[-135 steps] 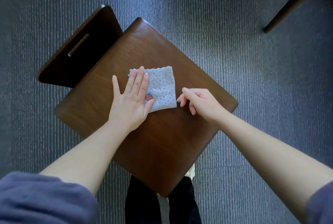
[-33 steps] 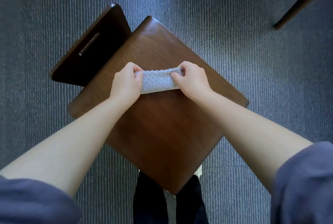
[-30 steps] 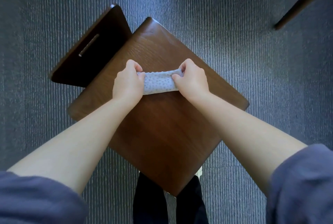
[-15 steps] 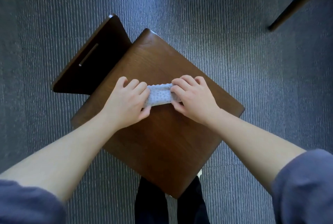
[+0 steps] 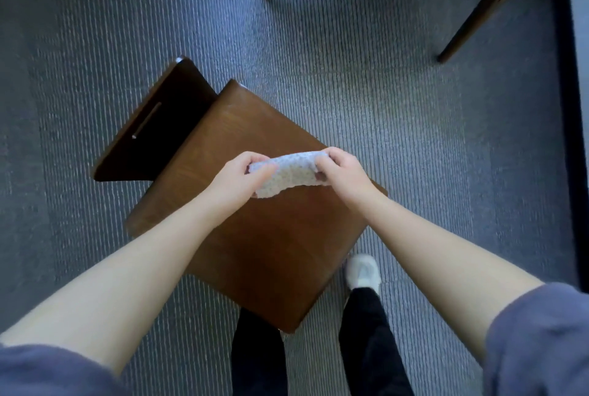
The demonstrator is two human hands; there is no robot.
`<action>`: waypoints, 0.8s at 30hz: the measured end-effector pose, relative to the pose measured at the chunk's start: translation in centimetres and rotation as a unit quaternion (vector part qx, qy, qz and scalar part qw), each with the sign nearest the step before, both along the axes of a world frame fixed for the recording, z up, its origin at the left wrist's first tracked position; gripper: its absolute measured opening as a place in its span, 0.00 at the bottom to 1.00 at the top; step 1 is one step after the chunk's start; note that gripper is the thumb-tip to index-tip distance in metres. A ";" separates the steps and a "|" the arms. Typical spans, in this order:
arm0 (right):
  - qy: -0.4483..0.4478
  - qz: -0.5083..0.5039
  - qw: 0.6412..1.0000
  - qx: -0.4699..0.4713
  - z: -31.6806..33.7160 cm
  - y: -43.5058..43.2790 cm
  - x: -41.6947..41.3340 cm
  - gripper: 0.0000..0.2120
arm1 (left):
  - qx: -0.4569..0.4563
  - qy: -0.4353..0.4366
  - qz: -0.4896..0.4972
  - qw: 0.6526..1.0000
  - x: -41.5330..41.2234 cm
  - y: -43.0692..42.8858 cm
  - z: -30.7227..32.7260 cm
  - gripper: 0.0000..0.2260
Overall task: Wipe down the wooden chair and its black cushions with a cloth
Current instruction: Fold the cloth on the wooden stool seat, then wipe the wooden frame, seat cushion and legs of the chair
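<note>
Both hands, left and right, are pinching the folded cloth above the chair. Finish the fold flat, then start wiping with even pressure.

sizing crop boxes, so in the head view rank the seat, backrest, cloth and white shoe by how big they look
1. seat, clearly largest
2. backrest, seen at an angle
3. cloth, bunched up
4. white shoe, farther from the camera and partly hidden, so 3 versus 4 is unsure
</note>
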State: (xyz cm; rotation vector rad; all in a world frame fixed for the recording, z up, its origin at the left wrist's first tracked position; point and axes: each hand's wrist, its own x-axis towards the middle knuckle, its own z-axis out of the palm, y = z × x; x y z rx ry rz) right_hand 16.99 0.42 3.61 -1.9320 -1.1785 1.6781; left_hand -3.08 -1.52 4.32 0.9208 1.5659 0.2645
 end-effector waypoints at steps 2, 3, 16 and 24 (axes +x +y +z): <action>0.032 -0.036 0.999 -0.007 1.6 0.7 1.8 0.10 | 0.015 0.012 0.006 1.000 2.5 0.7 1.7 0.06; 0.051 -0.033 0.998 -0.014 2.4 1.2 2.9 0.12 | 0.014 0.015 0.023 1.000 3.8 1.1 2.6 0.05; 0.126 -0.059 0.990 -0.028 7.9 11.4 25.1 0.06 | -0.005 -0.048 0.103 0.993 25.1 10.8 9.1 0.10; -0.023 -0.017 0.997 0.078 10.0 19.2 27.3 0.26 | 0.048 -0.054 0.158 0.985 26.9 19.5 11.8 0.03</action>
